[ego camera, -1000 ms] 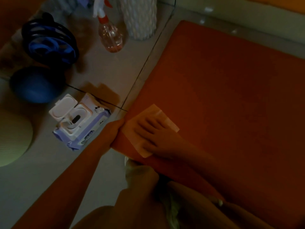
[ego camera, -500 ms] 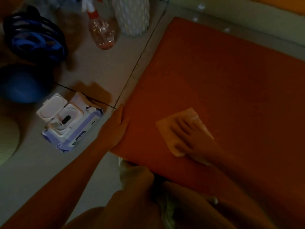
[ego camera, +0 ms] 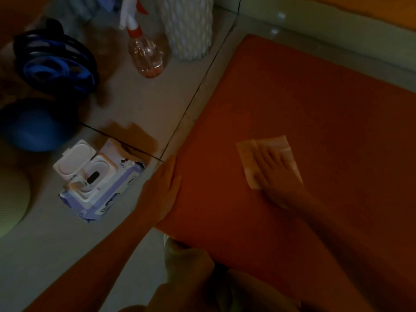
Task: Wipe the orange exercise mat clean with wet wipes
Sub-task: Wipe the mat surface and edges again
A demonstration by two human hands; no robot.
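Orange mat (ego camera: 315, 109) flat; near corner points lower-left.

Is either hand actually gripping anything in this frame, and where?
Nothing is gripped. The right hand presses flat on the middle of the wet wipe on the orange mat; the left hand lies straight along the mat's near left edge.

No legible text; print on wipes pack (ego camera: 108, 199) too blurred

Dimly lit room. Glossy pale tiled floor (ego camera: 139, 113) crossed by dark grout lines (ego camera: 198, 95). A pale wall base (ego camera: 360, 34) runs along the upper right, with small light glints (ego camera: 280, 16) beside it.
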